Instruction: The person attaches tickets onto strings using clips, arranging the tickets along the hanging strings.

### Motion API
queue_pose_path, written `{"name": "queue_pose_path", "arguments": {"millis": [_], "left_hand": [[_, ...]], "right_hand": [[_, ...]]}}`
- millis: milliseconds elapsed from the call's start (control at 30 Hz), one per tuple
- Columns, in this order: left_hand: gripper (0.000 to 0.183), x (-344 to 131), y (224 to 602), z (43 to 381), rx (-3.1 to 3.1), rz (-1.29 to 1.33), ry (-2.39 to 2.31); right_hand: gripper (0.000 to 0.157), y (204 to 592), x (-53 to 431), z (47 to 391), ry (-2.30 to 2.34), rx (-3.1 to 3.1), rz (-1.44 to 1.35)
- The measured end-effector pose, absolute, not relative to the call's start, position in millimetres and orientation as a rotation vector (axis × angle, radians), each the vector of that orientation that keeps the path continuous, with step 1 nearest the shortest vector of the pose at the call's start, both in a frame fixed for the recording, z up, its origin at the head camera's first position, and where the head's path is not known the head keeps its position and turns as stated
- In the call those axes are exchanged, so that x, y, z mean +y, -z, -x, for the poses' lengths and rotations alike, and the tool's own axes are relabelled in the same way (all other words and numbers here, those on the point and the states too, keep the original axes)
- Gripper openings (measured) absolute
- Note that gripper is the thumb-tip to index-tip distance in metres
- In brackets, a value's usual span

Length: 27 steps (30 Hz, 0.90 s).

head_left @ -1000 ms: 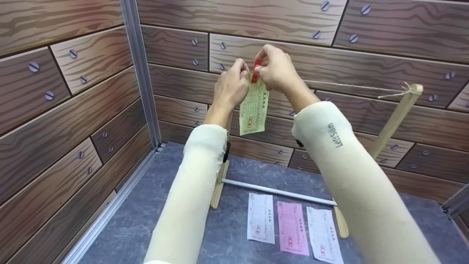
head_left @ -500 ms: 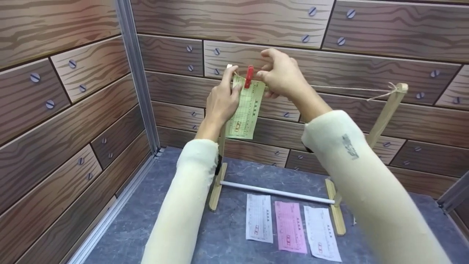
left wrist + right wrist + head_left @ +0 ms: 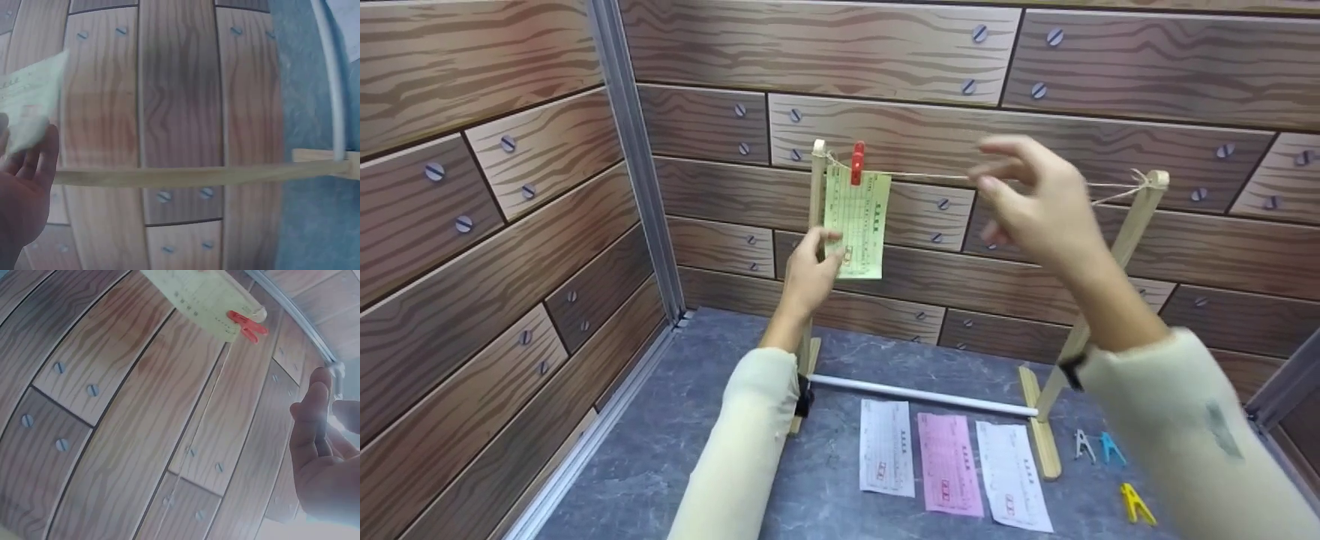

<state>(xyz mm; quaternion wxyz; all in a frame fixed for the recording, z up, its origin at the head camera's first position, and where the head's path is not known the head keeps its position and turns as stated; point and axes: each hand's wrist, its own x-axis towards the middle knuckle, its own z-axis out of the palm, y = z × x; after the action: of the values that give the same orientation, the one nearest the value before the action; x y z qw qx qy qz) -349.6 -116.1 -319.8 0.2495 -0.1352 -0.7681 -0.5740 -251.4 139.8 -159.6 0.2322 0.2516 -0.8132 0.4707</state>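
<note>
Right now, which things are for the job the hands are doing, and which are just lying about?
Seem part of the job:
green slip
red clothespin clipping it up
string
left wooden post
right wooden post

Just lying about for now, maybe spares:
left white slip
pink slip
right white slip
grey clothespin
blue clothespin
yellow clothespin

You're in a booth-like workspace: plank-print panels (image 3: 840, 45) fill the upper frame, a metal post (image 3: 632, 150) stands upper left, and a marbled tabletop (image 3: 637, 450) spreads below.
</note>
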Motion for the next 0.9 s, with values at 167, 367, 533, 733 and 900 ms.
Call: {"name": "queue_pose_path", "arguments": {"millis": [167,367,533,733,900], "left_hand": [[0.027,-118.7,345.8,350.0,-2.074,0.365,1.687],[0.022,-119.0,374.8,346.3,-2.014,0.374,1.817],[0.019,-118.4,401.1,338.8,-2.038,0.299,1.919],[0.019,-122.5,439.4,329.0,-2.102,0.280,1.952],[0.017,-121.7,468.1,320.5,-2.165,0.254,1.961]], "right_hand": [[0.034,185.3,172.5,222.6,-1.248,-2.198,-0.706],[0.031,225.3,211.1,200.0,-1.204,-2.220,-0.650],[0.028,266.5,241.3,192.7,-1.174,-2.273,-0.562],[0.027,315.6,273.0,193.6,-1.170,-2.376,-0.422],[0.026,350.5,294.7,197.5,-1.192,-2.444,-0.299]]}}
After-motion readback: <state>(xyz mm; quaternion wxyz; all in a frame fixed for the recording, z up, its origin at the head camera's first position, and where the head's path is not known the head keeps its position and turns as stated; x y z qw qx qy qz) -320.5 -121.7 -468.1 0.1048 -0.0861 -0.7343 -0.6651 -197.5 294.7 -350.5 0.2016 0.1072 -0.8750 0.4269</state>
